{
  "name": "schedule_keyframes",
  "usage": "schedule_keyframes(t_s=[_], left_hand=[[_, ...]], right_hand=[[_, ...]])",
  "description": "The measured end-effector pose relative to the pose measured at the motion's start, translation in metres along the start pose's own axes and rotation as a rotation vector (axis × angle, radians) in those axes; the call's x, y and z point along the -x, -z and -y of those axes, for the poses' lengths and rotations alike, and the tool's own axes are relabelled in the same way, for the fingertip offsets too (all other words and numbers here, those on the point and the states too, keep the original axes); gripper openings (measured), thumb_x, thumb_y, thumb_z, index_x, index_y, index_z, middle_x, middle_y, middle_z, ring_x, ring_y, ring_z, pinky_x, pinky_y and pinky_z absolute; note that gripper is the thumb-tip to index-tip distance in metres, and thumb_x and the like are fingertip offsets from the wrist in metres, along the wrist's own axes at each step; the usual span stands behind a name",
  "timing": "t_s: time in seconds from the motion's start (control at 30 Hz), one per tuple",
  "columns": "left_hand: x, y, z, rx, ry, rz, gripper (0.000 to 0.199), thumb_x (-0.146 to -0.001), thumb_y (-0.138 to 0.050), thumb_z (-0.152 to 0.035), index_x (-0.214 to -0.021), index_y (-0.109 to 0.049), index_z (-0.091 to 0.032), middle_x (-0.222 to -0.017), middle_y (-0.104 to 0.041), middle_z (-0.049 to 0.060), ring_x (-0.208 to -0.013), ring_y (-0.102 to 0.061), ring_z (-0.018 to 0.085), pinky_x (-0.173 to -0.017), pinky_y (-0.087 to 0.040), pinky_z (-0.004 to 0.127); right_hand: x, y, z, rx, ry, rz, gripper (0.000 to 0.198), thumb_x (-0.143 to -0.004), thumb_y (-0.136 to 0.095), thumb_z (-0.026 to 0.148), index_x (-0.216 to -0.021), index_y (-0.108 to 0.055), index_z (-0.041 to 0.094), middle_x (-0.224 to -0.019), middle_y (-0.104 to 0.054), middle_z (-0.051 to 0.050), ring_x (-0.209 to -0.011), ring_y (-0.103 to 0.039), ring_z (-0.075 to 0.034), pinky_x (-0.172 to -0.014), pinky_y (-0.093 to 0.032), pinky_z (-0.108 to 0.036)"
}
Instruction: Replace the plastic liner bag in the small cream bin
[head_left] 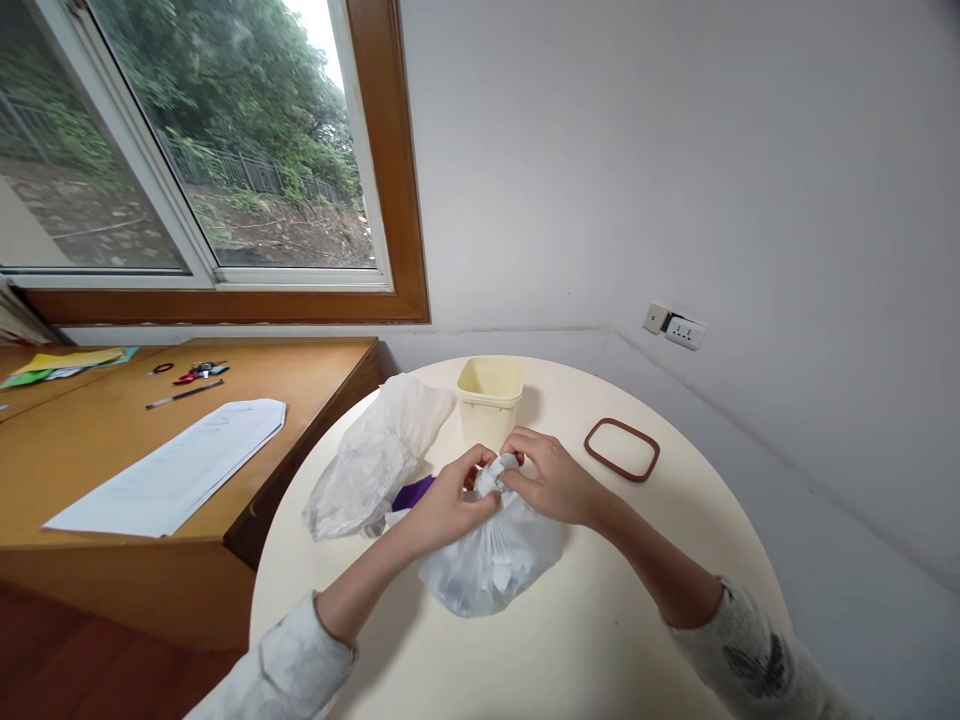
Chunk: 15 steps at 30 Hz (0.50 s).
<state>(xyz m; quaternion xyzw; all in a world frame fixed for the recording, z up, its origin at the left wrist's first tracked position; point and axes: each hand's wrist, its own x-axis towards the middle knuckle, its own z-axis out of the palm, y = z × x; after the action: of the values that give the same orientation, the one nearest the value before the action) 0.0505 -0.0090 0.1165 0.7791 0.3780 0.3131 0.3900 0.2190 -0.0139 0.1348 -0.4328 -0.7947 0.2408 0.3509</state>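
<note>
Both hands (448,503) angle inward, pinching the gathered white bag (487,565).

Soft daylight from the window (225,150) casts faint shadows.

Can read no lettering or numbers. Cannot decipher the left paper (172,470) or the dark print (772,668) on the right sleeve (716,632).
</note>
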Motion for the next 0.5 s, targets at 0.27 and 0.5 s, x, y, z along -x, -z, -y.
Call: schedule_keyframes(t_s=[0.27, 0.5], left_hand=[[-0.003, -0.003, -0.001, -0.022, -0.052, -0.089, 0.021, -0.076, -0.054, -0.027, -0.093, -0.046, -0.019, -0.09, -0.053, 0.0, -0.081, -0.049, 0.014, -0.071, -0.039, 0.024], [-0.008, -0.009, -0.001, -0.12, -0.012, -0.151, 0.02, -0.077, -0.054, -0.032, -0.092, -0.046, -0.021, -0.078, -0.055, -0.003, -0.065, -0.048, 0.012, -0.058, -0.035, 0.022]], right_hand=[[-0.005, -0.003, -0.003, -0.319, -0.175, 0.014, 0.003, -0.075, -0.046, 0.021, -0.074, -0.049, 0.019, -0.061, -0.048, 0.004, -0.054, -0.047, -0.01, -0.052, -0.035, -0.022], [-0.004, 0.008, 0.001, -0.157, -0.176, 0.019, 0.008, -0.076, -0.044, 0.022, -0.069, -0.044, 0.02, -0.054, -0.04, 0.007, -0.045, -0.037, -0.008, -0.044, -0.026, -0.021]])
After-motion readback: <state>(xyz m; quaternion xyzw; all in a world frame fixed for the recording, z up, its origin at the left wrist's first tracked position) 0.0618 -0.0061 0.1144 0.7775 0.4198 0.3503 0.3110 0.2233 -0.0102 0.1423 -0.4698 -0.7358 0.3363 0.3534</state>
